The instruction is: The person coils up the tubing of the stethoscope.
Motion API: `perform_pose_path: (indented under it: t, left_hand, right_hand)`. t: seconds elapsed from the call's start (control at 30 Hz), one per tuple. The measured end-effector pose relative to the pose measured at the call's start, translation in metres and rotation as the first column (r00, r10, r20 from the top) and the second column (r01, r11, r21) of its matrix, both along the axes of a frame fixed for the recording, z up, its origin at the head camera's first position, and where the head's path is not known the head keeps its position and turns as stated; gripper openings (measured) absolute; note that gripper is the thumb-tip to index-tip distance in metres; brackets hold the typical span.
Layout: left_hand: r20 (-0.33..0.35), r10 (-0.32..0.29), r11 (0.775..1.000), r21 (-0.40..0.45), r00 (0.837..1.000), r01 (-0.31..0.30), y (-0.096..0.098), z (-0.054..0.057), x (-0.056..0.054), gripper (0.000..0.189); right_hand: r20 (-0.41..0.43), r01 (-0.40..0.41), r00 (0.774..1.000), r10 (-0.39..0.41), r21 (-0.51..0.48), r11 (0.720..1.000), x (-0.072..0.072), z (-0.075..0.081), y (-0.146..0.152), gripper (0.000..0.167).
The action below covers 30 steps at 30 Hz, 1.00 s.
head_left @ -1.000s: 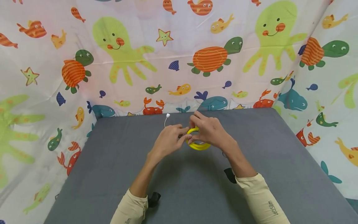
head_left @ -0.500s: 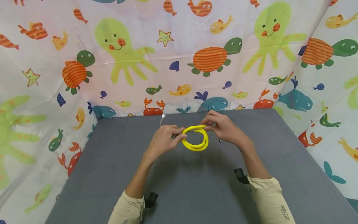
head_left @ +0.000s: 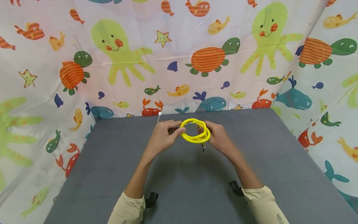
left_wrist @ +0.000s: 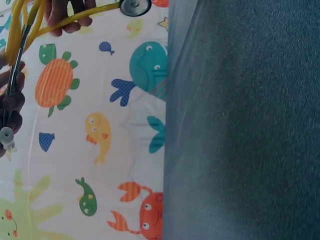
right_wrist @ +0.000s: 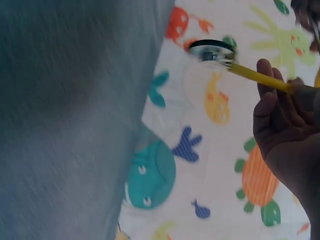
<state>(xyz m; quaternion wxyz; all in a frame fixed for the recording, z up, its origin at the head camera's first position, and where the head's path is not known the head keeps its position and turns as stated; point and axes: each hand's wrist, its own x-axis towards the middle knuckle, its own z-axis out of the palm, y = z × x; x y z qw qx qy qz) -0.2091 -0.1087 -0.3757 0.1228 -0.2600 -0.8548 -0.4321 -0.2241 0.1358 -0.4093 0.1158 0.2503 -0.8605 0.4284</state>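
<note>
A stethoscope with yellow tubing [head_left: 191, 139] is held in the air between both hands, its tube wound into loops. My left hand [head_left: 160, 137] grips its metal ear tubes and one side of the coil, thumb in front. A white ear tip [head_left: 160, 114] sticks up behind that hand. My right hand [head_left: 219, 137] holds the tubing at the coil's right side; its fingers are partly hidden by the loops. The round chest piece [right_wrist: 212, 52] extends from the tube beyond the right fingers [right_wrist: 270, 75]. In the left wrist view the chest piece [left_wrist: 135, 6] shows its flat face.
A grey cloth-covered table [head_left: 179, 193] lies under the hands. Behind it and on both sides hangs a white curtain [head_left: 179, 37] printed with sea animals. Dark wrist-camera mounts [head_left: 151, 200] jut inward from the beige sleeves [head_left: 128, 207].
My right hand moved out to the right along the tubing, then came back in and lower beside the coil. The chest piece now shows below the loops. The left hand stays nearly in place.
</note>
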Motion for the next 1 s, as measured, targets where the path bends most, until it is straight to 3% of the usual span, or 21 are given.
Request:
perform_pose_path:
  t: [0.23, 0.43, 0.5, 0.57, 0.7, 0.87, 1.0]
  left_hand:
    - [0.0, 0.144, 0.986, 0.081, 0.99, -0.143, 0.009, 0.0, -0.002, 0.03]
    - [-0.036, 0.304, 0.949, 0.098, 0.952, -0.299, 0.019, -0.002, -0.003, 0.034]
    - [-0.054, 0.343, 0.937, 0.091, 0.938, -0.337, 0.021, -0.004, -0.002, 0.034]
    - [-0.077, 0.376, 0.925, 0.077, 0.923, -0.371, 0.023, -0.005, -0.002, 0.034]
    - [-0.13, 0.427, 0.904, 0.039, 0.895, -0.425, 0.026, -0.007, -0.003, 0.032]
    - [-0.186, 0.451, 0.888, -0.003, 0.873, -0.459, 0.031, -0.01, -0.006, 0.032]
    - [-0.232, 0.429, 0.892, -0.042, 0.873, -0.449, 0.033, -0.011, -0.004, 0.034]
  right_hand:
    - [0.239, 0.017, 0.97, 0.032, -0.201, 0.979, 0.02, -0.011, -0.026, 0.029]
    - [0.331, 0.03, 0.936, 0.117, -0.407, 0.913, 0.034, -0.016, -0.045, 0.062]
    - [0.318, 0.041, 0.943, 0.1, -0.407, 0.913, 0.037, -0.016, -0.05, 0.058]
    - [0.281, 0.041, 0.957, 0.068, -0.364, 0.93, 0.041, -0.015, -0.054, 0.05]
    - [0.202, -0.014, 0.976, 0.078, -0.302, 0.953, 0.048, -0.013, -0.062, 0.03]
    - [0.085, -0.059, 0.993, 0.08, -0.221, 0.973, 0.054, -0.009, -0.071, 0.038]
    - [-0.022, -0.017, 1.0, 0.015, -0.123, 0.992, 0.058, -0.004, -0.073, 0.04]
